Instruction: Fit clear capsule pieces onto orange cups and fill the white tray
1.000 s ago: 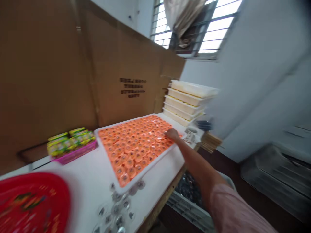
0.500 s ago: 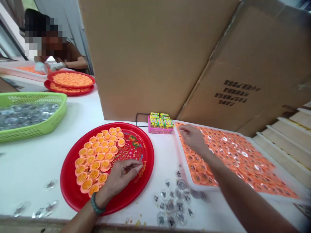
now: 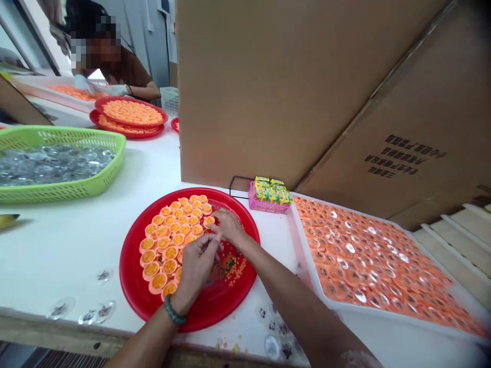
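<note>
Orange cups [image 3: 174,226] with yellow contents stand packed on the left part of a round red tray [image 3: 132,286]. My right hand [image 3: 229,226] reaches over the tray, its fingers closed at the edge of an orange cup [image 3: 209,221] on the group's right side. Just in front of it, my left hand [image 3: 199,261] is pinched, thumb against forefinger; what it holds, if anything, I cannot make out. Loose yellow bits [image 3: 237,271] lie on the tray's right part. Clear printed lids [image 3: 272,346] lie on the table, partly hidden by my right forearm.
A white tray [image 3: 320,289] of lidded orange cups stands right, beside a pink basket [image 3: 268,206] of small yellow packets. Cardboard [image 3: 276,92] rises behind. A green basket [image 3: 111,176] holds clear lids. Across the table, a gloved person [image 3: 132,71] works near stacked red trays [image 3: 128,134].
My right hand has moved left from the white tray to the cups on the red tray. My left hand has closed further into a pinch. The view has shifted somewhat.
</note>
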